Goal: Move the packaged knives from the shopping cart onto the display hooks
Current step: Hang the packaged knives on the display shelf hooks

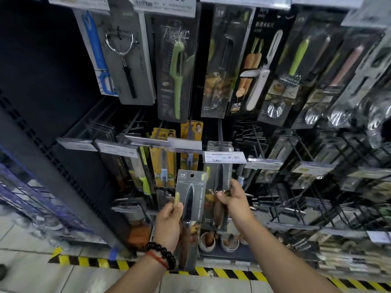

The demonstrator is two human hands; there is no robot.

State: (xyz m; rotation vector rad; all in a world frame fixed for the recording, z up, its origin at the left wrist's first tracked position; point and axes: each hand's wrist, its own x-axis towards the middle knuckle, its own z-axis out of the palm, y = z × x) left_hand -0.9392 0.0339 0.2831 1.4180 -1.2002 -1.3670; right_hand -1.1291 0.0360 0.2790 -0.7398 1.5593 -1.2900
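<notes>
Grey packaged knife (190,199) at lower centre of frame, upright, dark blade behind clear blister, round hang hole at top, small logo at top left too small to read. Pinched along its left edge by left hand (169,224), thumb on front, fingers curled behind; black bead bracelet (163,253) and red cord on that wrist. Just right of it, second knife pack (221,180) hanging on a display hook (221,134), lower part gripped by right hand (234,200), thumb in front, fingers wrapped round the far edge. Above that pack, price tag (225,157) reading "9.90". Left of centre, another tag (118,150), partly legible "1?.00". Yellow carded knives (163,161) hanging between. Upper row: green peeler pack (176,66) marked "Peeler", white folding knife pack (260,66) with Chinese text and carrot picture, blue peeler (95,49) at upper left. Top tag (167,4) showing "9.90". Yellow-black floor tape (95,262) along bottom.
</notes>
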